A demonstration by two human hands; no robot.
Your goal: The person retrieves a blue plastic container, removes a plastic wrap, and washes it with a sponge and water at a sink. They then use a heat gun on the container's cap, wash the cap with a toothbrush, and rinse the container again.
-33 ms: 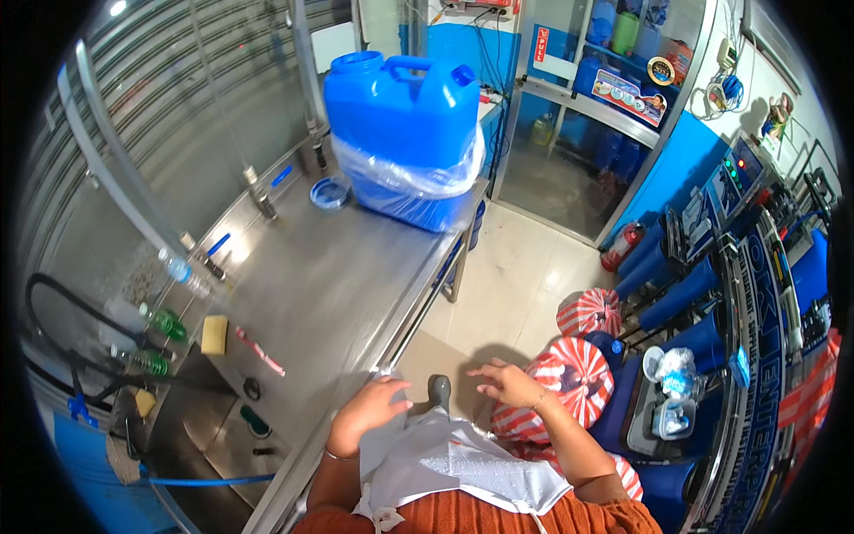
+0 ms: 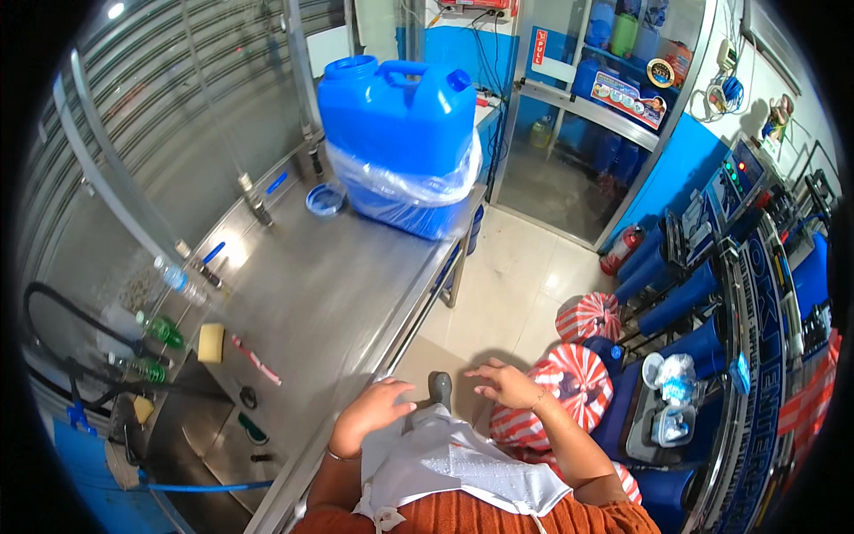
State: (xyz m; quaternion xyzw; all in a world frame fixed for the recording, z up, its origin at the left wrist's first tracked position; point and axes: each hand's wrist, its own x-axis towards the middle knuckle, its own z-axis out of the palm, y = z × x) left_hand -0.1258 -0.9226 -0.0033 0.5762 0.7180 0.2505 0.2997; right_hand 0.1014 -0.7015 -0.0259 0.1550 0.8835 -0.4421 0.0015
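Two bare hands, fingers loosely spread and holding nothing — lower center of the frame.
The left hand [image 2: 372,411] is beside the near edge of the steel table [image 2: 311,285], frame left; the right hand [image 2: 505,385] is near a red-and-white striped bag [image 2: 584,367], right of center. Upper center — a blue jug [image 2: 400,116], wrapped partway in clear plastic [image 2: 402,185].

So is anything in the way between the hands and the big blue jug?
Nothing visible stands between the left hand or right hand and the jug. Clear plastic wraps its lower part, but the handle on top is uncovered. The blue lid lies beside it, to the left, out of the way.
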